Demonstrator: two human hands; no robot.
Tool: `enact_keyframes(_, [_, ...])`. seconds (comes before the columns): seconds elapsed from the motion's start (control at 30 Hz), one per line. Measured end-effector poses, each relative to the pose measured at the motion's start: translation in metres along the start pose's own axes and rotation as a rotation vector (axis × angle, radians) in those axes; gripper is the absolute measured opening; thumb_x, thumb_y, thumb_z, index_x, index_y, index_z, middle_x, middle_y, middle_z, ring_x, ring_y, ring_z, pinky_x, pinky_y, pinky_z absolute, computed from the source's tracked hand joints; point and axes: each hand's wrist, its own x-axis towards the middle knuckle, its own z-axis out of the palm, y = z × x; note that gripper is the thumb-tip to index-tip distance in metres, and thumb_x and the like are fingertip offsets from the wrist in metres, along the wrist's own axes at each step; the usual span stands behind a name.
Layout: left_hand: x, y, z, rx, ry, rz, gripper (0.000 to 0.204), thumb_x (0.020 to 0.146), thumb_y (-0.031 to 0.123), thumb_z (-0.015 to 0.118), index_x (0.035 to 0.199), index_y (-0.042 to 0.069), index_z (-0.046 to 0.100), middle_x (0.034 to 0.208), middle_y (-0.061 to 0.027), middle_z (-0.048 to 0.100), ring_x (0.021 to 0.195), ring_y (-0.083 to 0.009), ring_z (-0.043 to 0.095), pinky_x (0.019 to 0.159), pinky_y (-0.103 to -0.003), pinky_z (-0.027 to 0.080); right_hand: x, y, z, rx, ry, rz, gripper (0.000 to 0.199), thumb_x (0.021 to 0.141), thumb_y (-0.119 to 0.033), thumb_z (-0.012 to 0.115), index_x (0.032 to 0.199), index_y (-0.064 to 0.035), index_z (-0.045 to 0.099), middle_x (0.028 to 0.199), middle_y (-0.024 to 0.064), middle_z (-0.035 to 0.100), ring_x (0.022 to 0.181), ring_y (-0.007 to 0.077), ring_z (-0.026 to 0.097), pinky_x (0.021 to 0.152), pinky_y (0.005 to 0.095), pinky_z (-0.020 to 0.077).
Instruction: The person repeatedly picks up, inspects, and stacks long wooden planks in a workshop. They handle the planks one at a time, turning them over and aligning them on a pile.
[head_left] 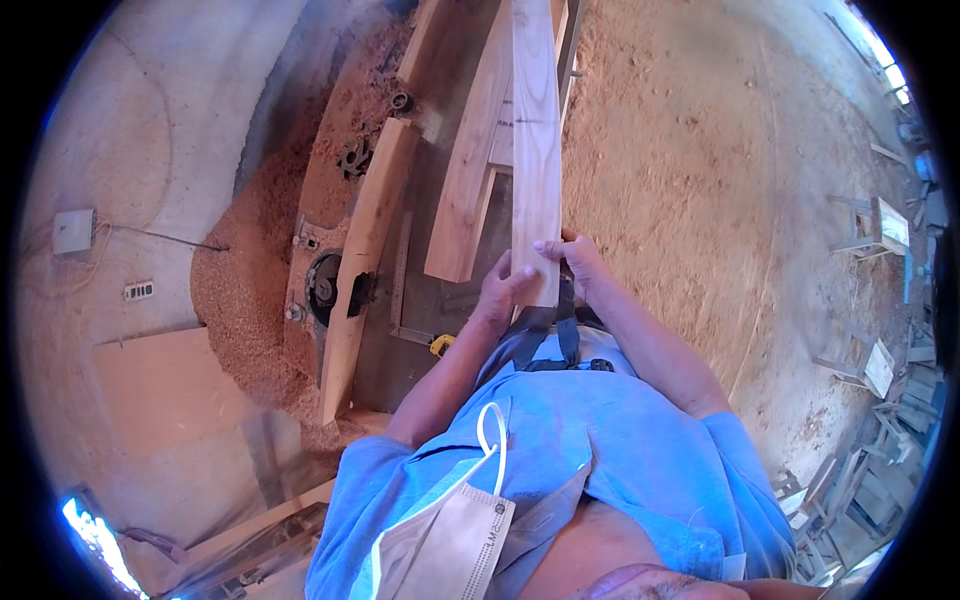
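Board [536, 140] end gripped by your left hand [497, 290] and right hand [578, 258], both closed on it. Judged step: lining it up. Next calls for steady support over the machine table [440, 250] below.

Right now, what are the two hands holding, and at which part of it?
Both hands hold one long wooden plank at its near end: the left hand on its left edge, the right hand on its right edge.

Head view: looking steeply down from the person's head, close over chest, forearms and workbench [430, 250].
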Motion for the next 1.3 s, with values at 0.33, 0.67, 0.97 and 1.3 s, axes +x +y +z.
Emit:
enact_keyframes(0.33, [-0.014,0.019,0.033,0.822,0.046,0.165,0.086,0.078,0.028,0.075,0.145,-0.003,0.031,0.125,-0.0211,0.061,0.114,-0.0271,0.062,0.095,-0.035,0.049,-0.013,0.006,-0.03,0.434,-0.103,0.104,0.057,0.082,-0.027,0.07,0.129,0.0008,0.055,0.119,0.0208,0.064,0.109,0.0358,0.063,0.097,0.0493,0.0507])
enact_keyframes(0.67, [-0.006,0.058,-0.034,1.317,0.456,0.571,0.08,0.071,0.027,0.079,0.137,0.0,0.043,0.131,-0.0251,0.052,0.123,-0.0407,0.049,0.105,-0.046,0.039,0.006,0.032,-0.07,0.537,-0.174,0.024,0.083,0.073,-0.049,0.07,0.137,-0.0005,0.048,0.122,0.0193,0.062,0.107,0.0342,0.063,0.094,0.0494,0.0517])
enact_keyframes(0.97, [0.029,0.059,-0.088,1.488,0.62,0.186,0.095,0.066,0.031,0.083,0.144,0.008,0.035,0.117,-0.0218,0.053,0.11,-0.039,0.055,0.096,-0.048,0.045,-0.005,0.017,-0.043,0.594,-0.433,-0.015,0.092,0.064,-0.047,0.074,0.134,0.0041,0.045,0.12,0.0196,0.057,0.106,0.034,0.06,0.094,0.048,0.0513])
enact_keyframes(1.3, [0.033,0.057,-0.105,1.453,0.617,0.228,0.093,0.063,0.032,0.083,0.143,0.015,0.039,0.108,-0.0188,0.054,0.099,-0.0371,0.06,0.083,-0.047,0.052,-0.01,0.009,-0.028,0.584,-0.369,-0.017,0.091,0.067,-0.047,0.075,0.135,0.0057,0.044,0.119,0.0222,0.058,0.107,0.0356,0.061,0.097,0.0476,0.0499])
